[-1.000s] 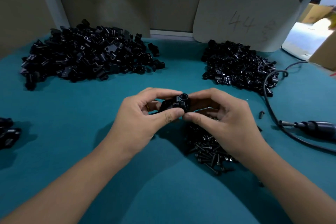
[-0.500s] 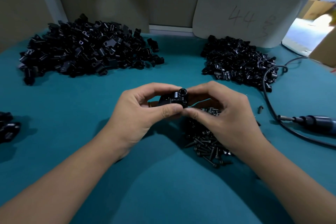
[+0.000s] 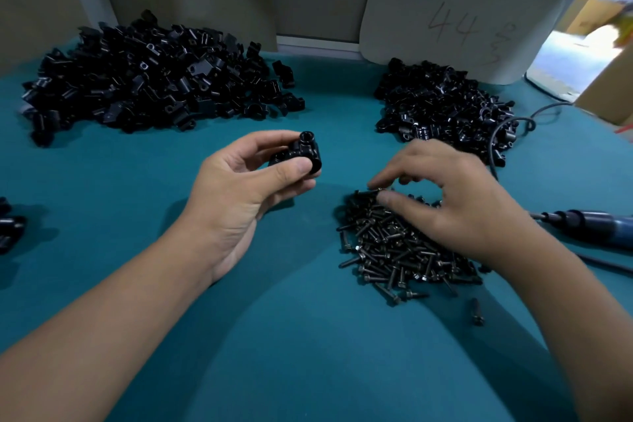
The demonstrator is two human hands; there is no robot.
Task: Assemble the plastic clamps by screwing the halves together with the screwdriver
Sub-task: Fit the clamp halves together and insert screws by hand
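Note:
My left hand holds a black plastic clamp between thumb and fingers, lifted above the teal table. My right hand reaches down onto a pile of dark screws, thumb and forefinger pinching a screw at the pile's far edge. An electric screwdriver lies on the table right of that hand, untouched.
A large heap of black clamp halves lies at the back left, a smaller heap at the back right. A grey board marked 44 leans behind it. The screwdriver's cable loops by the right heap. Black parts sit at the left edge.
My right hand has let go of the clamp and dropped right onto the screw pile. My left hand now holds the clamp alone, a little further left.

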